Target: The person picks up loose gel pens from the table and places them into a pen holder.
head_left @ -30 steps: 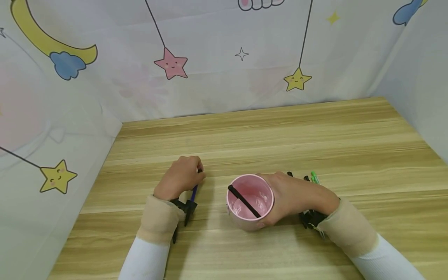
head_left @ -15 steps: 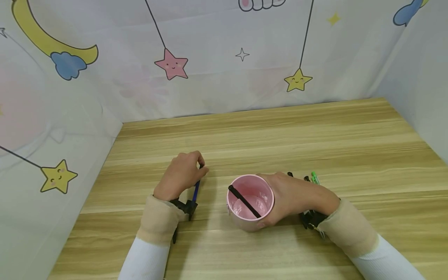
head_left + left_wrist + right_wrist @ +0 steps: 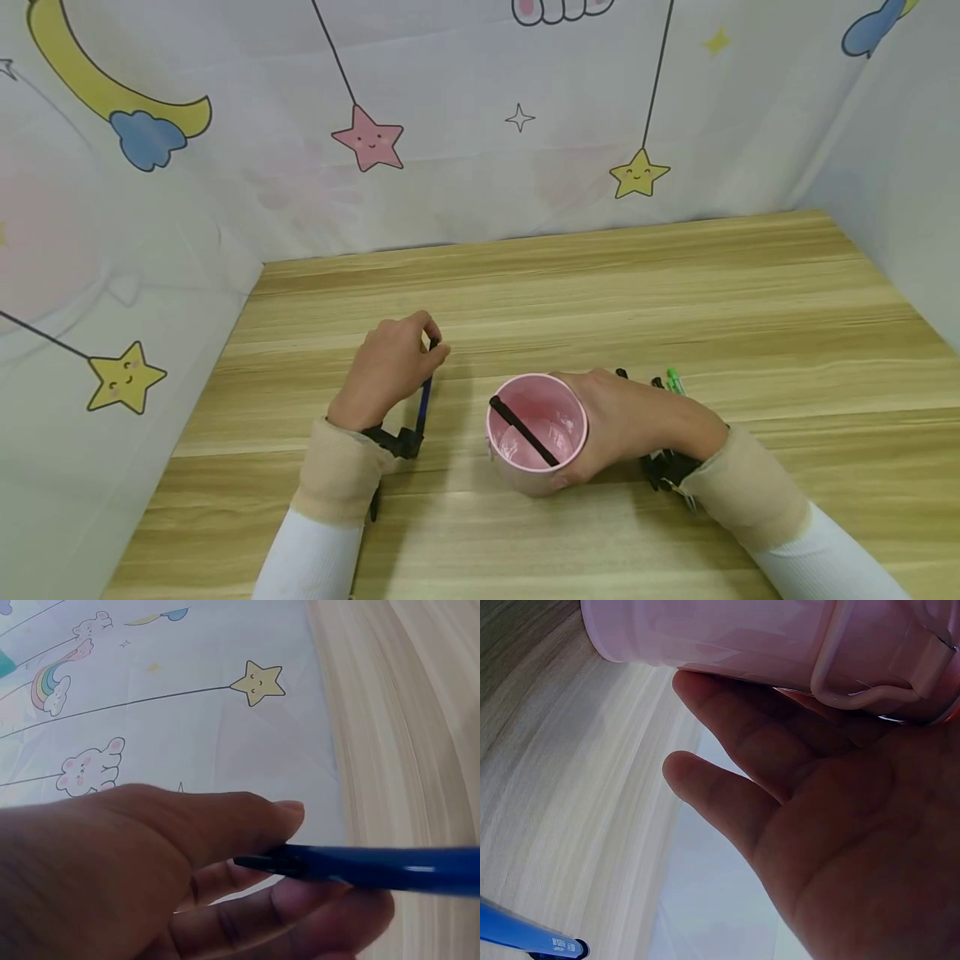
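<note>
My left hand (image 3: 393,362) pinches a blue pen (image 3: 424,404) near its black end, between thumb and fingers. In the left wrist view the blue barrel (image 3: 390,868) points away to the right, past the fingertips. Right of that hand stands a small pink pail (image 3: 517,482), its mouth facing up. My right hand (image 3: 618,417) grips the pail from its right side, thumb at the near side. The right wrist view shows a pink wire handle (image 3: 862,697) against the pail's wall. Inside leans a black pen (image 3: 525,432), its upper end at the left rim.
Beyond the right forearm, several pens lie on the wooden table (image 3: 787,333), partly hidden; one has a green end (image 3: 675,380). A blue pen (image 3: 532,939) shows low in the right wrist view. White printed cloth (image 3: 465,183) walls the table's back and sides.
My left hand has moved a little forward, away from me, with the blue pen in its fingers. The right hand and the pink pail have stayed in place.
</note>
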`<state>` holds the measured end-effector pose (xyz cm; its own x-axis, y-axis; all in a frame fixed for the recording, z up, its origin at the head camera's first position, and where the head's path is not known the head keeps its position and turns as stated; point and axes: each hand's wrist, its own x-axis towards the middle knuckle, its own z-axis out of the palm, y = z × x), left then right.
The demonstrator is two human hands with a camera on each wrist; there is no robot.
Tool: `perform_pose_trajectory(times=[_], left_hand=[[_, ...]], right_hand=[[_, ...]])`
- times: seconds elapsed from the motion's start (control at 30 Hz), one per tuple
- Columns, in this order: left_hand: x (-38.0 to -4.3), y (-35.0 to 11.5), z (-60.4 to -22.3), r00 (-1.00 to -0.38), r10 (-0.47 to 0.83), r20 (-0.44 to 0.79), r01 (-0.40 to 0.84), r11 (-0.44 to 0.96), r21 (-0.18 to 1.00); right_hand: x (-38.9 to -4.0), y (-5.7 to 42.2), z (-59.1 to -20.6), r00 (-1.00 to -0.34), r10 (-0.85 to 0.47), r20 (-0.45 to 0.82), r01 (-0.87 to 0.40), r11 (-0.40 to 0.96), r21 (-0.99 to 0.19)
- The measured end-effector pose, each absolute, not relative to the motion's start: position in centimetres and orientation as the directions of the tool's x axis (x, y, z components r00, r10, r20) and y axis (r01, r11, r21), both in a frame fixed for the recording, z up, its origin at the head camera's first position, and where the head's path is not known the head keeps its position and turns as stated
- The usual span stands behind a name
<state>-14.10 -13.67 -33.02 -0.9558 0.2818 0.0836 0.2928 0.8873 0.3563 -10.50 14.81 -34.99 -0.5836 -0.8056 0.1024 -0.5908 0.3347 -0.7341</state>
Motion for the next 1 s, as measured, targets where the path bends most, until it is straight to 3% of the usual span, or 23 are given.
perform_pose_trajectory(times=[1.0], left_hand=[[-14.05,-13.65,-32.88,-0.939,0.288,0.188,0.338,0.874,0.349]], right_hand=[[-10.57,14.76,-35.11,-0.58,-0.808,0.107,-0.589,0.325,-0.74]])
